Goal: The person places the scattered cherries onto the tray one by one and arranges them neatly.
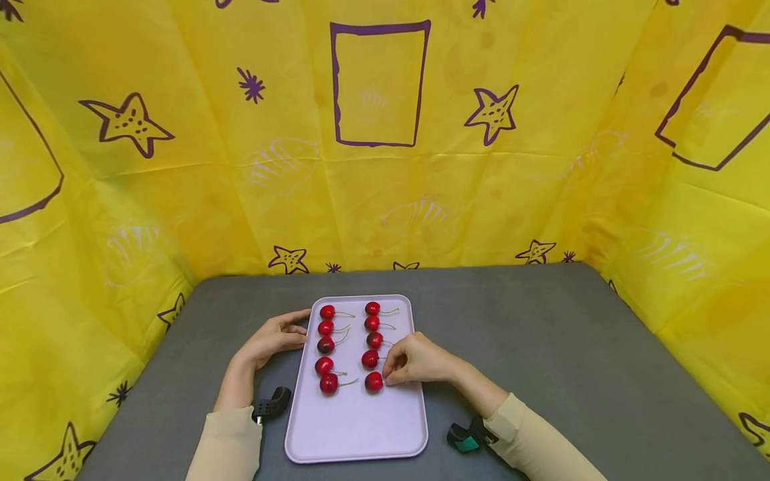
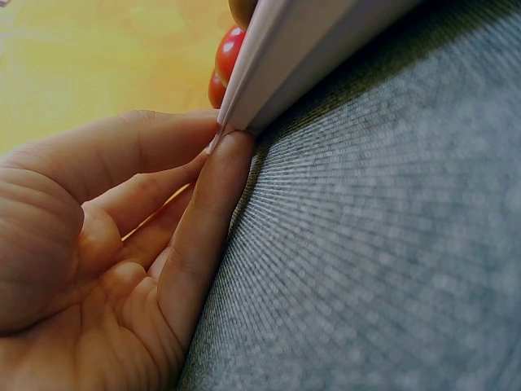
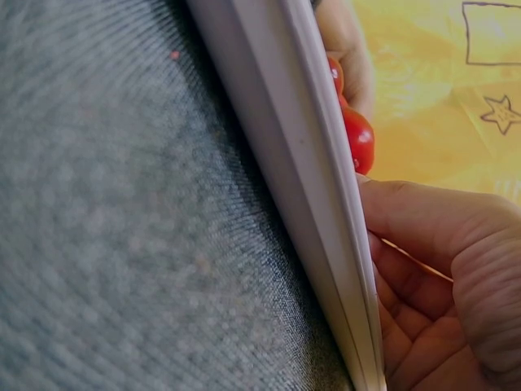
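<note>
Near the front of the right-hand row, my right hand [image 1: 419, 361] pinches the stem of a red cherry [image 1: 373, 382] between thumb and fingertips; the fingers hide most of that stem. The cherry lies on a pale lilac tray [image 1: 355, 431]. My left hand [image 1: 273, 341] is at the tray's left edge, its extended fingertips touching the rim, as the left wrist view shows closely. Several cherries form two rows on the tray. Those in the left row, such as the front cherry [image 1: 329, 383], have their stems pointing right, as do those behind the pinched one.
A dark grey cloth-covered table [image 1: 517, 321] lies under the tray. Yellow patterned fabric [image 1: 373, 194] encloses the back and sides. Black devices are strapped at both wrists, the left device [image 1: 273, 403] beside the tray and the right device [image 1: 469, 435] over the table.
</note>
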`<state>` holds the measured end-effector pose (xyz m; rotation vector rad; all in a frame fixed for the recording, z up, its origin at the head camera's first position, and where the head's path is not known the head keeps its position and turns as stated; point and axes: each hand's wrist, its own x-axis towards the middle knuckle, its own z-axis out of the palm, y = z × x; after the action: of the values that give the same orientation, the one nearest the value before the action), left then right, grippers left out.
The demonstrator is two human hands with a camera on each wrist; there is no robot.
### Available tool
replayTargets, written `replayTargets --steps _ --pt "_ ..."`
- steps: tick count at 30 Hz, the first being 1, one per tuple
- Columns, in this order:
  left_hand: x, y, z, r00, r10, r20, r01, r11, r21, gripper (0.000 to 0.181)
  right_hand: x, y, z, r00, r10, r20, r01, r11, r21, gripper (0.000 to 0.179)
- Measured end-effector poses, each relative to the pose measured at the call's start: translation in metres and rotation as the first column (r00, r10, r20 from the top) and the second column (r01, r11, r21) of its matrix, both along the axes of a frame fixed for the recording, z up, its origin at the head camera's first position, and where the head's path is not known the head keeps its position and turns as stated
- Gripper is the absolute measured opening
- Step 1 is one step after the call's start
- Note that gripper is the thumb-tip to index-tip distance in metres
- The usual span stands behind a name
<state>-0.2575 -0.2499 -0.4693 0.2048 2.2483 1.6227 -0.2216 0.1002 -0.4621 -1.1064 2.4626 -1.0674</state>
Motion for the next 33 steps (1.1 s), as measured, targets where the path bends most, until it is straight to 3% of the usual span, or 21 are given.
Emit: replayTargets --steps 25,30,33 --pt "-0.002 0.005 0.004 1.000 0.030 0.000 -0.030 0.997 -0.071 0.069 -0.003 0.010 0.004 1.000 -0.016 0.000 0.016 0.999 -0.028 0.006" --pt "0.002 0.011 0.017 0.999 -0.009 -0.043 0.002 0.989 -0.149 0.068 -0.007 0.030 0.012 0.989 -0.129 -0.068 0.123 0.989 -0.077 0.004" --pt "0.006 0.018 0.032 0.992 -0.034 -0.121 0.000 0.962 -0.272 0.067 -0.010 0.045 0.017 0.961 -0.242 -0.130 0.227 0.966 -0.124 0.007"
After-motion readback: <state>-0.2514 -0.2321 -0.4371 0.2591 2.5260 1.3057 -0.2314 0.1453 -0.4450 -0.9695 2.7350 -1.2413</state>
